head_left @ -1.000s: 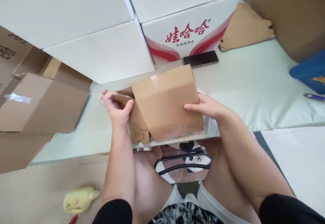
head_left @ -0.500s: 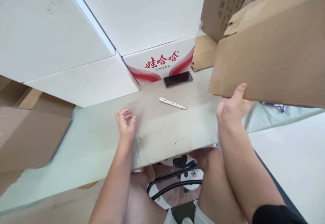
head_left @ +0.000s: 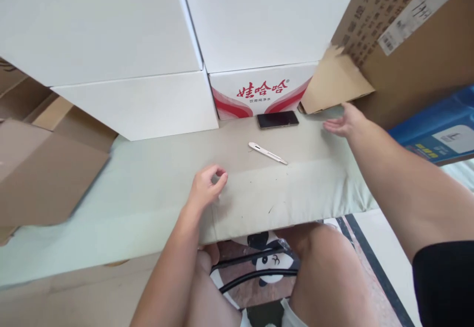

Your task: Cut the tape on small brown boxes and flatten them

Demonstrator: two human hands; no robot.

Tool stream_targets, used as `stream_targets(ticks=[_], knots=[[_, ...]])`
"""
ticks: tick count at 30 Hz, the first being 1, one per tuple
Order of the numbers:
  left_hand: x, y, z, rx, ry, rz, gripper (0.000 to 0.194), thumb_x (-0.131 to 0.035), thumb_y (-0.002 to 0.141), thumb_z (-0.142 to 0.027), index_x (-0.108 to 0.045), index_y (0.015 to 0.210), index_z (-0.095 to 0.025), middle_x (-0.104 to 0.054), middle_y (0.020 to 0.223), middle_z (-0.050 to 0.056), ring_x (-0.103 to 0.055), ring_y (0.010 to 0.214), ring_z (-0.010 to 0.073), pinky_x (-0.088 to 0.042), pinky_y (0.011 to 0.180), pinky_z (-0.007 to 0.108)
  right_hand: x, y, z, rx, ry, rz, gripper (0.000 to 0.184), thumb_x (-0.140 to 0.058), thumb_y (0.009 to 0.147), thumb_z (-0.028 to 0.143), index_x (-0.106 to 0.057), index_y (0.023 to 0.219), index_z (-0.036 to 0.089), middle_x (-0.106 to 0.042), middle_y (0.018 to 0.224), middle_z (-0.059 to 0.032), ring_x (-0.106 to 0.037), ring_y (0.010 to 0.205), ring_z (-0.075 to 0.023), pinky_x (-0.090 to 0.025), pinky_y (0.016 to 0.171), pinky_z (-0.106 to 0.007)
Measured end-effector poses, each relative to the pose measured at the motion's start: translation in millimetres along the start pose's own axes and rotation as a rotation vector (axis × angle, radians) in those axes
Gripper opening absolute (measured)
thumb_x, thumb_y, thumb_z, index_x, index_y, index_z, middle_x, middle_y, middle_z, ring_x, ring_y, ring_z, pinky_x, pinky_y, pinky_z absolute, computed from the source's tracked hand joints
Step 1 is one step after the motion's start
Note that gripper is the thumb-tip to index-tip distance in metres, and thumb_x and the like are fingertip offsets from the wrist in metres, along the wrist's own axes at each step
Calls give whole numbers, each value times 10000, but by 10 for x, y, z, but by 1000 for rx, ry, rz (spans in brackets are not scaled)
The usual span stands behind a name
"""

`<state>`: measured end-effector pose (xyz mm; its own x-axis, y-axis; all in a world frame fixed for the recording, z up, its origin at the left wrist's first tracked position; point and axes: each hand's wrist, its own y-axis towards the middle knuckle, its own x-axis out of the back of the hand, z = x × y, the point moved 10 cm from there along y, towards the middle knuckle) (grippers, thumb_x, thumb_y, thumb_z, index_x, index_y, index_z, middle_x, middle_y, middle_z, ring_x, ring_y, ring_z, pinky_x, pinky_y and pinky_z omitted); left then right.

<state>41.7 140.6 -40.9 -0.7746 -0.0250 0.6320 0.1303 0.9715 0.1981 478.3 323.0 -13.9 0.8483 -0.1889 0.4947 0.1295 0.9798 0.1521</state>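
Note:
My right hand (head_left: 346, 120) is stretched out, palm up with extended fingers, just below the near edge of a flat piece of brown cardboard (head_left: 335, 84). Whether the thumb touches that edge, I cannot tell. My left hand (head_left: 209, 184) rests low over the cloth-covered table (head_left: 155, 169), its fingers loosely curled with a gap to the thumb and nothing visible in it. Between the hands lies a white utility knife (head_left: 267, 153). Behind it, a black phone (head_left: 277, 119) lies against a white water carton (head_left: 261, 92) with red lettering.
White boxes (head_left: 129, 30) are stacked at the back. An open cardboard box (head_left: 55, 164) stands on the left. To the right are a large printed carton (head_left: 425, 55) with a label and a blue package (head_left: 440, 129). My legs are beneath the table's front edge.
My right hand has let go of the large cardboard box, which has left the view, and moved toward the flat cardboard. My left hand's fingers have curled in. The view has shifted.

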Motion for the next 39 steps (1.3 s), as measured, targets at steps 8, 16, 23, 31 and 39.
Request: stream_targets(ticks=[8,16,23,31,39], knots=[[116,-91,-160,4,-155,6,226,-534,877,-402,-576,757,-215,-693,787,33,-637,776,175,-498,790,311,-877,-1213,287,-256,-29,49,265,-655,769,498,-539,774,259,-543,605,14,-507,528,-169,-446,533,-331],[-85,-430,-156,201,-54,369,310,-485,939,-427,-503,706,-223,-718,844,70,-695,912,251,-479,747,352,-2720,-2036,2520,467,-307,625,139,-603,833,356,-662,889,243,-685,718,-17,-620,621,-187,-490,639,-344],[60,-835,-187,205,-84,544,259,-562,879,-452,-590,770,-219,-763,1001,107,-748,975,284,-538,728,360,-4596,-2776,4008,1093,-482,820,344,-565,851,160,-672,1176,193,-738,1173,-130,-719,1008,-283,-581,913,-452],[299,-872,79,264,-43,598,365,-465,970,-417,-682,1142,-180,-761,1150,174,-727,1115,327,-562,813,410,-5767,-2983,5114,1455,-588,744,352,-720,863,271,-635,1201,223,-696,1296,-53,-565,1423,-405,-342,1234,-665],[1305,-1357,-398,-55,-593,499,359,-628,948,-473,-485,732,-225,-619,741,-21,-552,692,144,-454,645,303,-4252,-3132,4353,1401,-661,602,154,-503,1028,292,-625,950,242,-721,945,-74,-705,842,-223,-510,646,-331]])
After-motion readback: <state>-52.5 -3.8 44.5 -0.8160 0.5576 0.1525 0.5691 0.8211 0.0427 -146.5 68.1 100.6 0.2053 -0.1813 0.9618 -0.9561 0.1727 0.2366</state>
